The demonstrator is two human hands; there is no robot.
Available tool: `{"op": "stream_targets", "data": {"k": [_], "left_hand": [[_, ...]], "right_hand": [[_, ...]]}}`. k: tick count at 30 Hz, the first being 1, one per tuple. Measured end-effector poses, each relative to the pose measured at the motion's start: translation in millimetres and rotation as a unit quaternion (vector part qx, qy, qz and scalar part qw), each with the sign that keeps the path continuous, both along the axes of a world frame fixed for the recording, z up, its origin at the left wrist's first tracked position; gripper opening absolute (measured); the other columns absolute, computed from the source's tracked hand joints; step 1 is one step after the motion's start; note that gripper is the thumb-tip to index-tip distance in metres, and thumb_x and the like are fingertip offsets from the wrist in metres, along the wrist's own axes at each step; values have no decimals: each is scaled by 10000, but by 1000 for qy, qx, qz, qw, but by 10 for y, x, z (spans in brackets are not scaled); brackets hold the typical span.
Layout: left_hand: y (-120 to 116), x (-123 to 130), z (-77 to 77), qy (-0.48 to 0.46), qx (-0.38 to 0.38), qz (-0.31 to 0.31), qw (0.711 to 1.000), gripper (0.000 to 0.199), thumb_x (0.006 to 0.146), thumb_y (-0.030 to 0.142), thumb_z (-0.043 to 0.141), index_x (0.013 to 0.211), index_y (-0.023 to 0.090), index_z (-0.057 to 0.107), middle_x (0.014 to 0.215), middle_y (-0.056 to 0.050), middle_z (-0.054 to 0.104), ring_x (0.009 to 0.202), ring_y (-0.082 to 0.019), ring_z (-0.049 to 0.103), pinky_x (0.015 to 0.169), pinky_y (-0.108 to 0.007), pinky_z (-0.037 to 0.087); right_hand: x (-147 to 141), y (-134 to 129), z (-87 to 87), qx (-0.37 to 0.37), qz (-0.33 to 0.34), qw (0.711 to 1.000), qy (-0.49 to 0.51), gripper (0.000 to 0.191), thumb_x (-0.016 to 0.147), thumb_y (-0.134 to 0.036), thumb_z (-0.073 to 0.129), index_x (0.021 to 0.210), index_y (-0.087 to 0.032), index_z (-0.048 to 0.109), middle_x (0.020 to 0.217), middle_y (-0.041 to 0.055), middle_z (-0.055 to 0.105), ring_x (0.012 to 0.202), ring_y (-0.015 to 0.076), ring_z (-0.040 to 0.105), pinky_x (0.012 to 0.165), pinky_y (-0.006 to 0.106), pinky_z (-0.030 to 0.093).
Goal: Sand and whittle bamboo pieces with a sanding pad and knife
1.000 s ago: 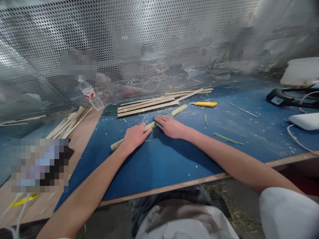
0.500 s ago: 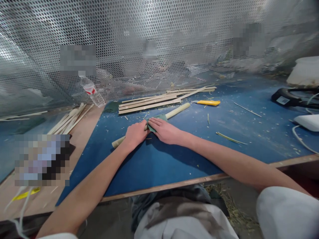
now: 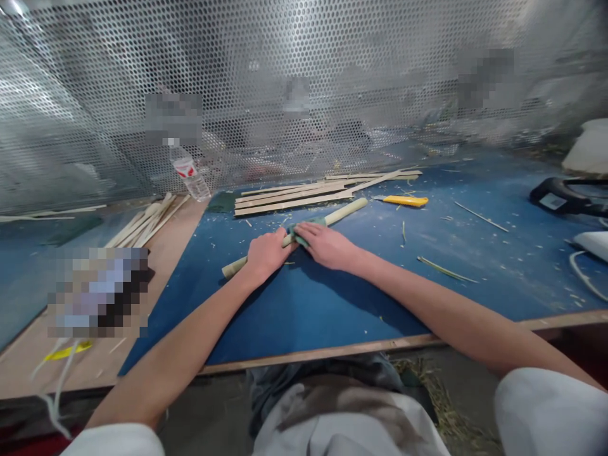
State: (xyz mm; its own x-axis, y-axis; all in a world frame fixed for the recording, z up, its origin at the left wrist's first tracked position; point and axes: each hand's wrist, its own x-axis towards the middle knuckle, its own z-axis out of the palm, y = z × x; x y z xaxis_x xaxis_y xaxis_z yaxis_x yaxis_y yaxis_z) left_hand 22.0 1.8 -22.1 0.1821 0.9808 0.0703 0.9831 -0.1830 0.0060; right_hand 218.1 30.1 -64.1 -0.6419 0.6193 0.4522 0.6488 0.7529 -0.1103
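Note:
A pale green bamboo-like stick (image 3: 348,210) lies slantwise on the blue table, its near end toward the left. My left hand (image 3: 268,254) is wrapped round the stick's left part. My right hand (image 3: 324,244) presses a green cloth or pad (image 3: 300,237) round the middle of the stick, just right of my left hand. Behind the stick lie several flat pale strips (image 3: 294,204). A yellow cutter knife (image 3: 405,201) rests beyond the stick's far end, its blade pointing left.
A clear bottle (image 3: 190,175) leans by the perforated metal screen (image 3: 266,76). More strips (image 3: 147,221) and a blurred-out device (image 3: 102,291) lie at left. Thin green slivers (image 3: 446,270) lie at right, near a black object (image 3: 560,195) and a white one (image 3: 591,242).
The whole view has shifted, so everything sits a little further right. The pad and my right hand have slid slightly toward my left hand, with a short bare piece of stick between the hands.

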Motion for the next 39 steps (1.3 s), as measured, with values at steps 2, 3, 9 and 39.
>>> {"op": "stream_targets", "data": {"k": [2, 3, 9, 39], "left_hand": [[10, 2, 0, -8, 0, 5, 1000, 498, 954, 632, 420, 1123, 222, 645, 1031, -132, 761, 974, -340, 722, 795, -405, 526], [15, 2, 0, -10, -1, 6, 1000, 497, 948, 637, 430, 1113, 221, 646, 1024, -130, 762, 969, -339, 723, 792, -406, 527], [19, -13, 2, 17, -13, -6, 1000, 406, 980, 496, 399, 1163, 204, 613, 1059, -146, 757, 980, -344, 723, 792, -419, 530], [38, 3, 17, 103, -18, -59, 993, 536, 1040, 530, 233, 1222, 156, 569, 1002, -173, 759, 959, -354, 737, 784, -435, 551]], "right_hand": [[147, 133, 3, -7, -51, 999, -6, 456, 983, -224, 388, 1379, -64, 547, 1407, 225, 599, 1358, 287, 531, 1159, 484, 402], [203, 182, 7, -11, -76, 997, -13, 455, 969, -204, 398, 1362, -37, 554, 1391, 240, 606, 1355, 296, 534, 1159, 482, 401], [-97, -9, -64, -4, 7, 1000, -14, 512, 957, -215, 434, 1438, -50, 496, 1503, 223, 513, 1452, 285, 427, 1211, 468, 346], [122, 160, -75, 3, -49, 999, -21, 462, 983, -183, 368, 1392, -45, 531, 1430, 213, 586, 1370, 262, 524, 1171, 440, 396]]}}
